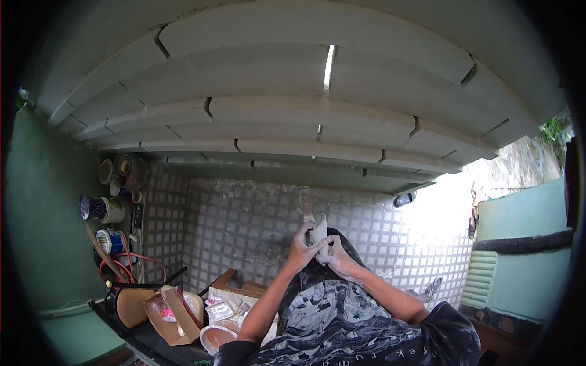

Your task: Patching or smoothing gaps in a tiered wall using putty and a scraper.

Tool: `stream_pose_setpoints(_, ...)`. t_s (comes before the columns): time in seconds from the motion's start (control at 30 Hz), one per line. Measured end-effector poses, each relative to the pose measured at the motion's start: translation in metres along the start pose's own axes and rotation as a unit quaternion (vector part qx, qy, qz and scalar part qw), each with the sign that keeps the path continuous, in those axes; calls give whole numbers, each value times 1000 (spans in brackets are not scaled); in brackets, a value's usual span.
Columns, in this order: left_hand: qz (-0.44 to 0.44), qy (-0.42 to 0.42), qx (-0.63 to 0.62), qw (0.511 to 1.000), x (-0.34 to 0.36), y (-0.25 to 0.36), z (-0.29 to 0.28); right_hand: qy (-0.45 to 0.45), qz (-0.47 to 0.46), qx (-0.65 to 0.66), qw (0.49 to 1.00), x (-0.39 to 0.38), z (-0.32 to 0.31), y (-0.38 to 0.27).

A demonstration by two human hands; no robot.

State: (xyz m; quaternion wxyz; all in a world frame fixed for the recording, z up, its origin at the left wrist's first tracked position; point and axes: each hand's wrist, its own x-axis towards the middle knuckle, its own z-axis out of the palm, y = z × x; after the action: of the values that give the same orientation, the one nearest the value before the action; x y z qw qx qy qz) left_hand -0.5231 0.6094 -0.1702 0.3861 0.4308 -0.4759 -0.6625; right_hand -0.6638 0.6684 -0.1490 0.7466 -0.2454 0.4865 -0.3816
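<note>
Both my hands meet in front of my body, dusted with white powder. My left hand (298,249) is closed on a pale flat piece (320,229) with a pointed upper corner; its exact kind is not clear. My right hand (337,256) pinches the lower part of the same piece from the other side. Just beyond my left fingers a narrow brownish strip (306,204) points toward the wall. It looks like a scraper blade, but I cannot tell whether my left hand holds it or it lies farther off.
A wall of overlapping pale slabs (274,113) rises ahead above a checked tile floor (244,226). Paint cans (110,242) and jars line the left wall. Near my left arm stand a cardboard box (177,314), an orange-rimmed bowl (218,335) and a chair (131,308). A dark cylinder (404,199) lies far right.
</note>
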Motion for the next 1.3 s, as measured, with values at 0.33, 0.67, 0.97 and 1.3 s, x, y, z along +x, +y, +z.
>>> stream_pose_setpoints(0.33, 19, 124, -66, 990, 50, 55, 1, 46, -95, 71, 992, 51, 23, -46)
stream_pose_setpoints(0.67, 56, 255, -90, 961, 107, 62, -38, 104, -112, 142, 978, 89, 40, -64)
stream_pose_setpoints(0.97, 69, 139, -136, 979, 153, 118, -121, 124, -136, 238, 954, 78, 84, -56)
stream_pose_setpoints(1.3, 242, -136, -24, 960, 214, 159, -193, 346, -361, 497, 709, 121, 200, 23)
